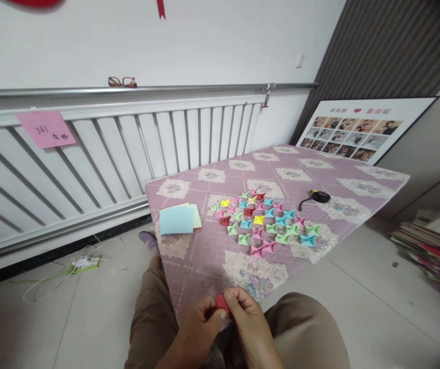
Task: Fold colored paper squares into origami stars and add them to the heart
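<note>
Just over the near edge of the table, a small folded piece of red paper (222, 303) is pinched between my two hands. My left hand (204, 324) grips its left side with thumb and fingers closed. On the other side my right hand (243, 310) presses it between thumb and forefinger. Beyond them, many small folded paper pieces (257, 220) in pink, green, blue, yellow and red stand in rows on the purple patterned tablecloth (208, 261). Left of these lies a stack of coloured paper sheets (176, 219), light blue on top.
A black strapped object (320, 197) with a yellow part lies at the table's right. Behind stand a white radiator (158, 138) and a photo board (397, 115). A power strip (85, 263) with cables is on the left floor. Stacked papers (427, 251) sit at the right.
</note>
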A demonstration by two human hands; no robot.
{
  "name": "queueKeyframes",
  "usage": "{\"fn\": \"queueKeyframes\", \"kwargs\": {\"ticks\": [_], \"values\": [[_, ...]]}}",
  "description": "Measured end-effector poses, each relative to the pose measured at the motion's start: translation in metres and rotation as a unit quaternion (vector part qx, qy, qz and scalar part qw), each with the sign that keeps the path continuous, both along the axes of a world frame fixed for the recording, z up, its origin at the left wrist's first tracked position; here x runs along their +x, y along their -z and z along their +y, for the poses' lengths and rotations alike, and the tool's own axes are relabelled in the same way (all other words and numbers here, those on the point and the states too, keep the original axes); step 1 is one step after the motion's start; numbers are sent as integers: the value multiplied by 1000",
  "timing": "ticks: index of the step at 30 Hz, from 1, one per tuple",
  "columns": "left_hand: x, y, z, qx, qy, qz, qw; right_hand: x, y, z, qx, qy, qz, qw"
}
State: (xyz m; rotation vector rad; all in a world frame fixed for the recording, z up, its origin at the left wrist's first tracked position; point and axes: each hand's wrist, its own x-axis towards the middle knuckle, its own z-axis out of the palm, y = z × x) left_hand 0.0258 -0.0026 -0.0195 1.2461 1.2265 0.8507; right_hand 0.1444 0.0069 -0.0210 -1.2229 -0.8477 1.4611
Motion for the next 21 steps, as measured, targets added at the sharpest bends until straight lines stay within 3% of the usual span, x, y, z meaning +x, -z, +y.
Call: {"fn": "queueKeyframes", "kwargs": {"ticks": [12,21], "values": [[-1,3,-4,17,9,23,1000,-5,-9,-3,-38,-28,146,988],[-3,10,0,-3,-24,15,1000,2,15,0,10,-46,18,999]]}}
